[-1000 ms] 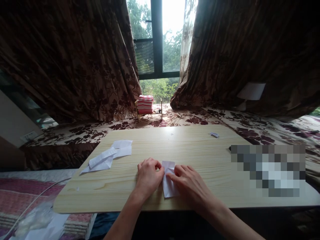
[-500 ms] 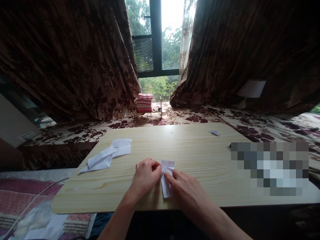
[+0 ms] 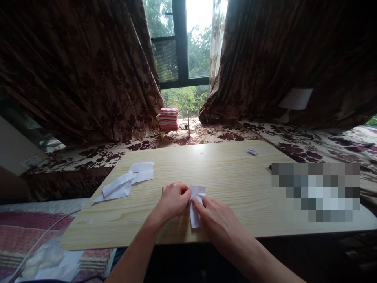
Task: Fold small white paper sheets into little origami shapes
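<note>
1. Left hand (image 3: 173,200), 1 of 2. Fingers curled in, thumb and forefinger drawn close at the upper left edge of the paper. Whether a sliver of paper is pinched between them, I cannot tell from where I stand.
2. Right hand (image 3: 219,218), 2 of 2. Laid over the right side of the paper, forefinger reaching across its face. The underside is hidden, so I cannot tell if anything is clamped there.
3. Paper (image 3: 196,218), 1 strip, white, creased near the top. Lies on the table between the 2 hands, close to the near edge, its long side running away from the person.
4. Handling, in my judgement: very light, thin, limp along its length, somewhat stiffer where creased. Likely to slide on the smooth board unless pressed; easily torn or wrongly creased if pulled hard.
5. Best hold, as I judge it: 1 hand flat to pin the body, the other pinching an edge or corner by the crease with finger and thumb.
6. Table (image 3: 241,177), pale wood grain, rounded corners.
7. Loose sheets (image 3: 118,188), white, creased, overlapping, at the table's left.
8. Small folded piece (image 3: 251,152), whitish, near the far right corner, well apart from both hands.
</note>
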The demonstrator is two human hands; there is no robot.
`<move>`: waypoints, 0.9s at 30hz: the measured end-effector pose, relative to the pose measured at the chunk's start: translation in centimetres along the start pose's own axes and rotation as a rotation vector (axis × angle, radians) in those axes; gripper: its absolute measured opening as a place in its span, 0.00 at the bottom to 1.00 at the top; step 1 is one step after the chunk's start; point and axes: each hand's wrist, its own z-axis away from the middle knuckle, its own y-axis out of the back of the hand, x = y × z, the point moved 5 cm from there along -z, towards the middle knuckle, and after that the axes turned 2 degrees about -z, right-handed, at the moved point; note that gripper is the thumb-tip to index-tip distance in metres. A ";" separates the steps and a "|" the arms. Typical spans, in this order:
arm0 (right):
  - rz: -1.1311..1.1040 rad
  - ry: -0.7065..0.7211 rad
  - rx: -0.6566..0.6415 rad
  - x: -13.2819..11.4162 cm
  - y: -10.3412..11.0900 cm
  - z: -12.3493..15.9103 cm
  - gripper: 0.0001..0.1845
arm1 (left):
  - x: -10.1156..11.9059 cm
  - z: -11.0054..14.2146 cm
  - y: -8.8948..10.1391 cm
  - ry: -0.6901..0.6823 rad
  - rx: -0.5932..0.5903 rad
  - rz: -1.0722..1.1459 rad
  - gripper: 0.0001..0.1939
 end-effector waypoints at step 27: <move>-0.041 -0.031 0.001 0.1 0.5 0.2 0.20 | 1.3 -0.8 -0.1 -0.036 -0.146 -0.089 0.12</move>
